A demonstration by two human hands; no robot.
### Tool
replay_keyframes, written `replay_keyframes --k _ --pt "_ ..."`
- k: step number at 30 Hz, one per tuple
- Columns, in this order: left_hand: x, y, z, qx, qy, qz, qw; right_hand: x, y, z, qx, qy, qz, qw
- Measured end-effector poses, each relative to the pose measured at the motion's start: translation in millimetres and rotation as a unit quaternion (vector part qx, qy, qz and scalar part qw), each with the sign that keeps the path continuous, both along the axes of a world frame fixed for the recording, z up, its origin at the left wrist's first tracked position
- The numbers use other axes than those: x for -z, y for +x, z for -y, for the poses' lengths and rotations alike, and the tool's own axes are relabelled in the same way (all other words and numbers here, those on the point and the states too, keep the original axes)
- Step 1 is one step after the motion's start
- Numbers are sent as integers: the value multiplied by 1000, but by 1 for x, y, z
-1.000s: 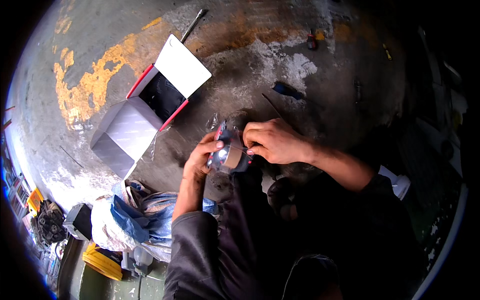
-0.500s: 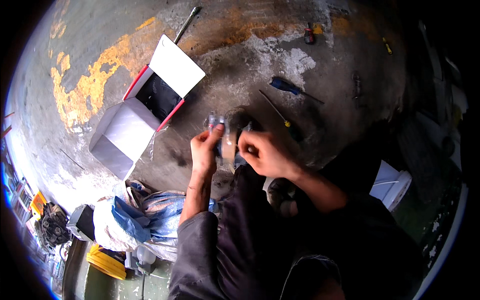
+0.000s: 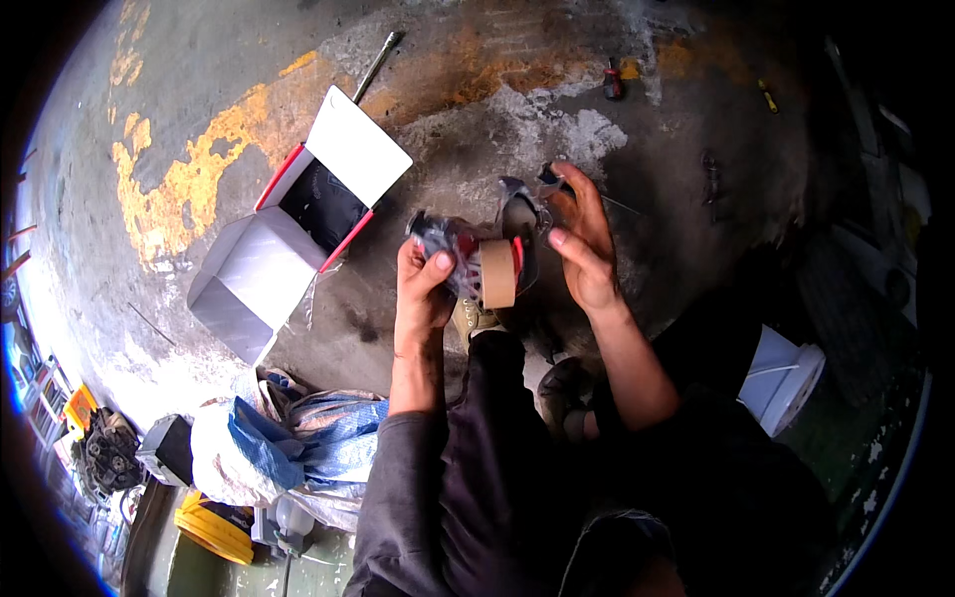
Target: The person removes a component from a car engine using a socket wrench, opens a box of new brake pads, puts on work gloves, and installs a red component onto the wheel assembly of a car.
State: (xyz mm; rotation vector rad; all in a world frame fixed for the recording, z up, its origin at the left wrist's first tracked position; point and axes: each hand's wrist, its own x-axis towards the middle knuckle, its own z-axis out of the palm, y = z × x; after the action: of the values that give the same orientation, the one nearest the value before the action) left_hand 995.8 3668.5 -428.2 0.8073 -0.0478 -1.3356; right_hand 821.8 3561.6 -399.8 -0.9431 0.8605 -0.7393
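In the head view my left hand point(image 3: 420, 284) grips a plastic-wrapped part point(image 3: 461, 254) with black and red areas and a tan cardboard band point(image 3: 497, 274) round one end. To its right, my right hand point(image 3: 587, 254), fingers curved and raised, holds a crinkled, see-through plastic piece point(image 3: 535, 214) with dark areas, just beside the part. Beyond my left hand lies an open white-and-red box point(image 3: 353, 139) with a dark item point(image 3: 323, 199) inside. My shoe point(image 3: 473, 313) shows below the held part.
On the stained floor lie a metal rod point(image 3: 378, 65), a red-black screwdriver point(image 3: 613, 82), a yellow-handled tool point(image 3: 767, 98) and a dark tool point(image 3: 710, 184). A woven sack point(image 3: 279, 448), yellow bucket point(image 3: 214, 527) and black machinery point(image 3: 109, 448) are lower left; a white bucket point(image 3: 776, 373) is right.
My right hand has moved up and right from the part, its fingers spreading with plastic in them. The part in my left hand has turned, showing the tan band upright at its right end.
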Motion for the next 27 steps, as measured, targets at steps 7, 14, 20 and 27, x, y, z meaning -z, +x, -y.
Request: replay_keyframes --k 7,14,20,27 --pt "-23 -11 34 33 136 186 973 -2 21 6 -148 -20 -94 984" --pt "-1 4 19 -94 119 -164 975 5 -12 21 -48 274 233 932" --pt "20 14 7 35 -60 -176 982 32 -14 16 -68 328 171 927" --pt "21 12 0 -20 114 -99 988 81 -14 -10 -89 432 353 825"
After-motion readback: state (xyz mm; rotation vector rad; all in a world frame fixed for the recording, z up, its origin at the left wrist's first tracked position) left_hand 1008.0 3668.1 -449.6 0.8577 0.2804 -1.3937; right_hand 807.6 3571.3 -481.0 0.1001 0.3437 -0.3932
